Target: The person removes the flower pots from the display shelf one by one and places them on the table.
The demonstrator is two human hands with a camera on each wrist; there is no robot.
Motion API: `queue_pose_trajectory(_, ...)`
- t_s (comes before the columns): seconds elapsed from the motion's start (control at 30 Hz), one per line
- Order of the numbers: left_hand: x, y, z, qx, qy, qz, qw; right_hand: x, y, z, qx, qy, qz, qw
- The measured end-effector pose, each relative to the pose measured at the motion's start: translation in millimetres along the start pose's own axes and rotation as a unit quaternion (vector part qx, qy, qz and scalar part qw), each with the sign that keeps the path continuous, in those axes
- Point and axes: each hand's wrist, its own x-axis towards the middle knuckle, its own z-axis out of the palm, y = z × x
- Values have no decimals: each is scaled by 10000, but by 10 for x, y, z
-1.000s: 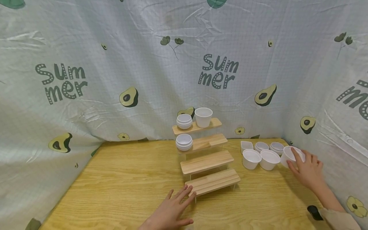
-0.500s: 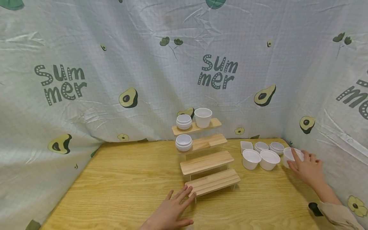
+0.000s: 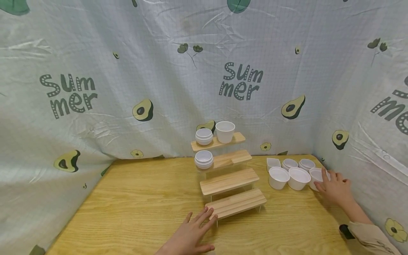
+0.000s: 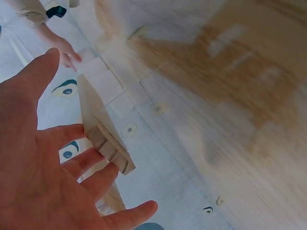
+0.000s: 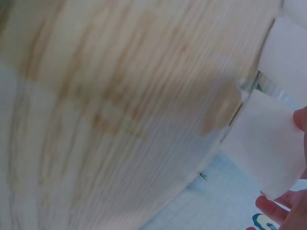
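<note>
My right hand [image 3: 336, 189] pinches a white plastic cup [image 3: 315, 173] at the right end of a front row. In the right wrist view, thumb and fingers are on opposite sides of that cup [image 5: 266, 141], its base at the tabletop. My left hand [image 3: 190, 234] lies with spread fingers against the left end of the lowest step [image 3: 237, 203] of a wooden tiered stand. Its fingertips meet the board's end [image 4: 112, 148] in the left wrist view. Two more white cups [image 3: 278, 177] stand left of the held one.
Behind the front row are a square white container [image 3: 273, 163] and two round ribbed jars [image 3: 290, 164]. The stand's top step holds a ribbed jar [image 3: 204, 137] and a taller cup [image 3: 225, 132]; another jar [image 3: 204, 160] is one step down. A patterned curtain [image 3: 178, 88] encloses the table.
My right hand has brought the cup down and leftward, from raised and tilted to standing beside the other cups. The left hand stays at the lowest step.
</note>
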Motion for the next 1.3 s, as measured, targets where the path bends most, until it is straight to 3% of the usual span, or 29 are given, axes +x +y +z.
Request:
queue_pose_trajectory(0.33,1,0,5,-7,-20,-29,10000,11,-20,24,122,-419,91,9990)
queue_pose_trajectory(0.57,0,1,-17,-72,-71,-66,9999,10,-38,2,139,-369,77,9992)
queue_pose_trajectory(1.1,3,7,-21,-109,-97,-79,9999,-30,-45,-73,243,340,39,9991)
queue_pose_trajectory(1.3,0,3,-9,-96,-67,-56,9999,18,-100,-135,204,1136,-410,9925)
